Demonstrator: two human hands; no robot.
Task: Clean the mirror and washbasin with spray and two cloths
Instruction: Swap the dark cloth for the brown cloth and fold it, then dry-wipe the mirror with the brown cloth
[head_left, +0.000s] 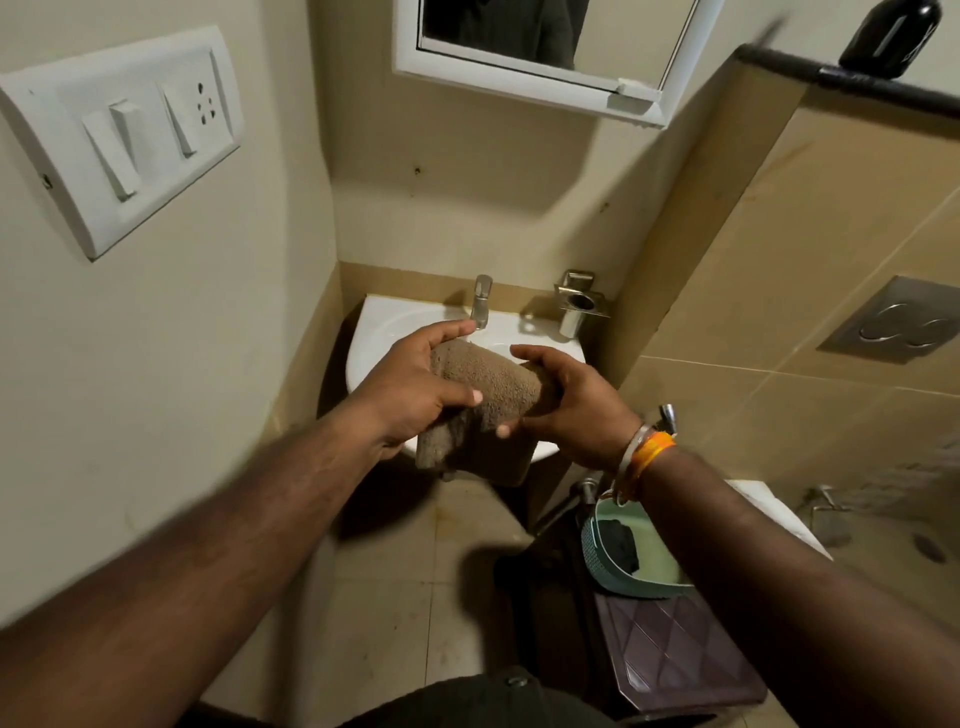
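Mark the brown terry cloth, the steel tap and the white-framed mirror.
brown terry cloth (485, 376), head view, on the top fold between the hands
steel tap (481, 300), head view, on the upright body
white-framed mirror (524, 70), head view, on the lower frame rail

Two hands: left hand (415, 387) at nine o'clock of the one brown cloth (483, 410), right hand (571, 400) at three. One washbasin (379, 332), one tap (481, 301) at twelve, one mirror (550, 52), one green basket (618, 561) at five, two switches.
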